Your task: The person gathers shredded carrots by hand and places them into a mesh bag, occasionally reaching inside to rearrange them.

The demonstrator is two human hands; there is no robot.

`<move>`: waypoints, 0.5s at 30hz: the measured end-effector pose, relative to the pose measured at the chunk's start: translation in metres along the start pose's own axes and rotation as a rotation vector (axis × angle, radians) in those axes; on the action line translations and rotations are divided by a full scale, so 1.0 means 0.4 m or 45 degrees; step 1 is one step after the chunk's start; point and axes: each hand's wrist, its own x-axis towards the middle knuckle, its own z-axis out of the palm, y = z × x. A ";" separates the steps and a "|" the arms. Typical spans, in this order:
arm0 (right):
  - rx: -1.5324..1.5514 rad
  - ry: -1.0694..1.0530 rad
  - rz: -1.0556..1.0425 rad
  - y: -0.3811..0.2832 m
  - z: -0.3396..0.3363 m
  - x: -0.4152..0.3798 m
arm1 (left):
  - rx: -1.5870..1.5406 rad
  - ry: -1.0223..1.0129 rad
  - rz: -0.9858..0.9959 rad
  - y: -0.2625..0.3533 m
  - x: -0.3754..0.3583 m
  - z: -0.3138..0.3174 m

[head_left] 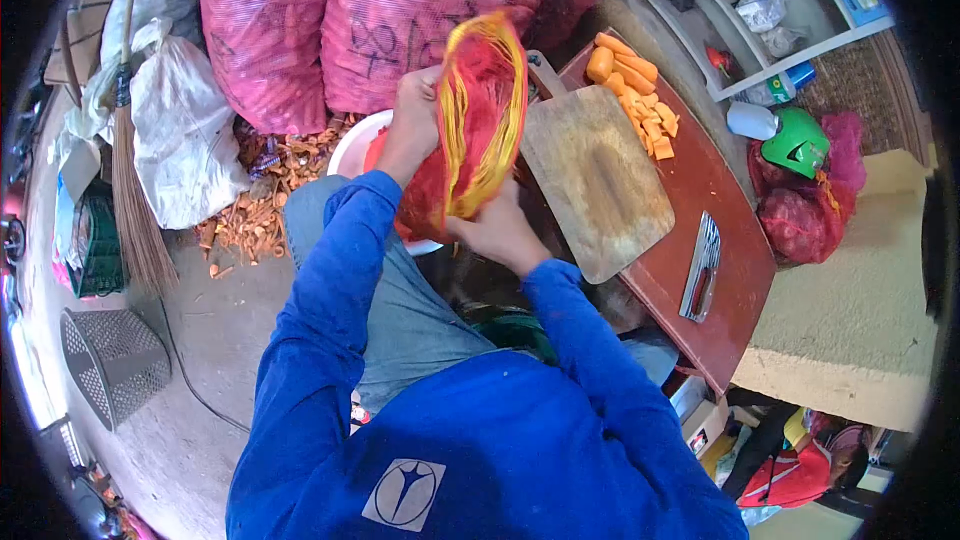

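A red mesh bag [487,110] with a yellow-streaked rim is held up in front of me, its mouth spread. My left hand [415,120] grips its left side near the top. Lower down, my right hand [505,225] is closed on the bag's bottom right edge. Behind and below the bag, partly hidden, is a white basin [352,147]. Right of my hands lies a wooden cutting board [600,180] on a reddish-brown table [735,290]. Peeled whole carrots [625,65] and cut orange pieces [650,120] sit beyond the board, and a knife [701,268] rests to its right.
Large pink mesh sacks [430,20] stand at the back. Peelings [255,215] cover the floor near a white sack [185,130] and a broom [135,190]. A perforated bin [117,360] is at left. A green helmet [797,145] is at right; another person [790,475] is at lower right.
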 end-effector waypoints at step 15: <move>0.718 0.134 -0.452 -0.228 0.040 0.495 | -0.252 0.870 0.520 0.364 0.072 0.002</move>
